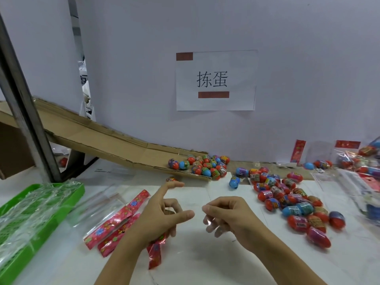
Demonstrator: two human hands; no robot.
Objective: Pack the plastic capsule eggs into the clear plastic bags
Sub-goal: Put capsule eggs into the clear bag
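While the left hand [162, 214] grips a clear bag [154, 254] by its red header, long axis toward the viewer, the right hand [226, 217] pinches its transparent film. Capsule eggs [292, 200] lie heaped right, too many to count; two spare bags [115, 221] lie left.

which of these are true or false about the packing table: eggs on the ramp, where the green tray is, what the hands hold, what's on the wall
1. Capsule eggs lie piled at the low end of the cardboard ramp. True.
2. The green tray sits at the table's right edge. False: it is at the left edge, with clear plastic in it.
3. The left hand holds a capsule egg. False: it holds a clear bag with a red patterned header.
4. A white paper sign hangs on the wall. True.
5. The right hand pinches clear plastic film. True.
6. The loose eggs on the table lie left of both hands. False: they lie to the right.
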